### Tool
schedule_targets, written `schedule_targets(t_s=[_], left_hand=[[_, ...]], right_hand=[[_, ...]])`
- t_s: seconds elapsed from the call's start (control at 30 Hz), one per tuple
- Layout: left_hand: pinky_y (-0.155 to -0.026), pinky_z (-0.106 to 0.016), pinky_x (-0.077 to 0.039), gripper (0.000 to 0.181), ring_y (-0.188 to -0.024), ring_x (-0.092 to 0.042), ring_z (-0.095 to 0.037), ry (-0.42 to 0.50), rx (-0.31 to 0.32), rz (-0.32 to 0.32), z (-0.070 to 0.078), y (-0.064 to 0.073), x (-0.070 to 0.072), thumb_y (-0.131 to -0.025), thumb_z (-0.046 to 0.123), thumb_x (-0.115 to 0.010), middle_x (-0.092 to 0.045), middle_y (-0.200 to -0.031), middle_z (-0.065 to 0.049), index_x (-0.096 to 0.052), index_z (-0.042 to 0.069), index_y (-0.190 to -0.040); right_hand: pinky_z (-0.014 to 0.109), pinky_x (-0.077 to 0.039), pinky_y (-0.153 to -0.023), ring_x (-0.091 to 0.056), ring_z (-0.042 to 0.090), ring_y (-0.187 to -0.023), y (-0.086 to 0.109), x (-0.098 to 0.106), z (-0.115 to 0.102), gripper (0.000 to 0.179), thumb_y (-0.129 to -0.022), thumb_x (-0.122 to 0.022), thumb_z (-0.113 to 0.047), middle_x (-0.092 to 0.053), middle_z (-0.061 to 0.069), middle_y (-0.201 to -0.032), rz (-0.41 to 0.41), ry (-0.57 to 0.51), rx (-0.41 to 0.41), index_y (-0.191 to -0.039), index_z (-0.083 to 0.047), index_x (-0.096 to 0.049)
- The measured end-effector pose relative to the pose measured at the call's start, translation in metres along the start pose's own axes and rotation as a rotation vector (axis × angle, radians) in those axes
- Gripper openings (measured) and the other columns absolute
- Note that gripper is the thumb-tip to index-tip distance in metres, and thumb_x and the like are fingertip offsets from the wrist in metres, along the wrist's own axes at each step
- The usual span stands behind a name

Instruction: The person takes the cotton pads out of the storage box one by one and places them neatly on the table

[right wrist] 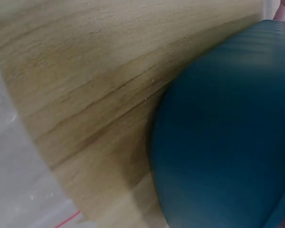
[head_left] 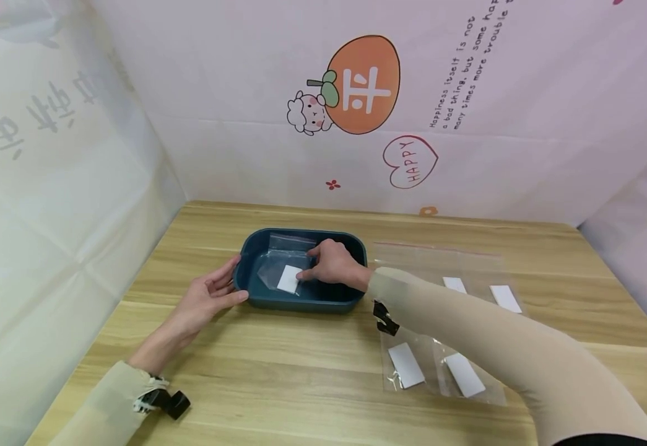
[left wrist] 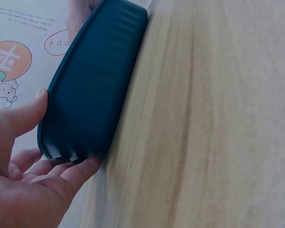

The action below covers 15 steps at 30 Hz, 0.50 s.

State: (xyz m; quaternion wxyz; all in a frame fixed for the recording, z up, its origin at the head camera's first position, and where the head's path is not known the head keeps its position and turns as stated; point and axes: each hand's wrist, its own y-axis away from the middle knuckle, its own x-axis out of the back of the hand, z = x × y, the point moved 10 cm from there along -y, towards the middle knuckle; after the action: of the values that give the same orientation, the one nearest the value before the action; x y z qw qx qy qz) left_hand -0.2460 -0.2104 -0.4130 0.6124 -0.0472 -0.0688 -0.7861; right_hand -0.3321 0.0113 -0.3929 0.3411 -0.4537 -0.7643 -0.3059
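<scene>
A dark teal tub (head_left: 295, 305) rests on the wooden table. My left hand (head_left: 207, 301) holds its left end, the thumb at the near corner and the fingers round the end; the left wrist view shows this hand (left wrist: 42, 175) cupping the tub (left wrist: 92, 85). My right hand (head_left: 336, 263) reaches down into the tub and pinches a small clear plastic bag (head_left: 270, 271) with a white card (head_left: 288, 279) in it. Its thumb lies at the card's edge. In the right wrist view the tub (right wrist: 223, 137) hides the right hand's fingers.
Clear plastic bags with white cards (head_left: 407, 365) lie on the table (head_left: 278, 384) right of the tub, partly beneath my right forearm. Another clear bag edge (right wrist: 19, 180) shows in the right wrist view. A printed cloth (head_left: 234, 124) hangs behind the table.
</scene>
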Motion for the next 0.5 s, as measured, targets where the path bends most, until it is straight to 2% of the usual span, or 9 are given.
schedule_targets(t_s=[0.07, 0.13, 0.2, 0.3, 0.4, 0.5], left_hand=[[-0.108, -0.021, -0.043, 0.081, -0.153, -0.03, -0.037, -0.002, -0.003, 0.001, 0.0003, 0.0002, 0.0004, -0.1, 0.015, -0.076, -0.024, -0.171, -0.016, -0.029, 0.01, -0.167], [-0.108, -0.021, -0.043, 0.081, -0.153, -0.031, -0.037, -0.003, -0.005, 0.001, 0.0003, 0.0003, 0.0006, -0.1, 0.016, -0.076, -0.024, -0.171, -0.015, -0.03, 0.01, -0.167], [-0.107, -0.021, -0.043, 0.082, -0.152, -0.031, -0.037, -0.003, -0.003, 0.0, 0.0, 0.0003, 0.0006, -0.1, 0.016, -0.077, -0.024, -0.171, -0.015, -0.03, 0.011, -0.167], [-0.107, -0.023, -0.044, 0.082, -0.152, -0.032, -0.038, -0.004, -0.002, 0.0, -0.0005, 0.0003, 0.0009, -0.1, 0.015, -0.076, -0.024, -0.17, -0.016, -0.03, 0.011, -0.167], [-0.108, -0.023, -0.044, 0.081, -0.152, -0.032, -0.038, -0.004, 0.0, 0.005, -0.0008, 0.0003, 0.0014, -0.1, 0.015, -0.076, -0.024, -0.17, -0.017, -0.03, 0.011, -0.167], [-0.108, -0.024, -0.044, 0.081, -0.151, -0.033, -0.039, 0.001, 0.001, 0.006, -0.0012, 0.0004, 0.0014, -0.1, 0.015, -0.076, -0.024, -0.17, -0.017, -0.03, 0.011, -0.167]], right_hand=[[0.024, -0.048, -0.069, -0.057, 0.015, -0.072, -0.0012, -0.0028, 0.0002, 0.067, -0.089, -0.088, -0.036, -0.077, 0.013, -0.1, -0.006, 0.016, -0.008, -0.141, 0.0, -0.066], [0.026, -0.051, -0.076, -0.059, 0.016, -0.077, -0.0018, -0.0053, 0.0014, 0.07, -0.088, -0.089, -0.037, -0.076, 0.015, -0.116, -0.012, 0.024, -0.024, -0.143, 0.0, -0.064], [0.028, -0.053, -0.085, -0.061, 0.016, -0.087, -0.0022, -0.0065, 0.0027, 0.073, -0.087, -0.09, -0.038, -0.07, 0.014, -0.134, -0.011, 0.034, -0.041, -0.145, -0.001, -0.063], [0.032, -0.054, -0.095, -0.062, 0.018, -0.101, -0.003, -0.0081, 0.005, 0.074, -0.087, -0.09, -0.038, -0.061, 0.012, -0.147, -0.005, 0.044, -0.056, -0.146, -0.003, -0.063], [0.036, -0.055, -0.1, -0.061, 0.017, -0.11, -0.0036, -0.0078, 0.0061, 0.072, -0.086, -0.09, -0.038, -0.057, 0.01, -0.152, 0.017, 0.055, -0.06, -0.145, -0.006, -0.064], [0.035, -0.058, -0.091, -0.065, 0.017, -0.103, -0.0032, -0.008, 0.0067, 0.069, -0.086, -0.091, -0.037, -0.061, 0.009, -0.148, 0.034, 0.047, -0.063, -0.143, -0.007, -0.066]])
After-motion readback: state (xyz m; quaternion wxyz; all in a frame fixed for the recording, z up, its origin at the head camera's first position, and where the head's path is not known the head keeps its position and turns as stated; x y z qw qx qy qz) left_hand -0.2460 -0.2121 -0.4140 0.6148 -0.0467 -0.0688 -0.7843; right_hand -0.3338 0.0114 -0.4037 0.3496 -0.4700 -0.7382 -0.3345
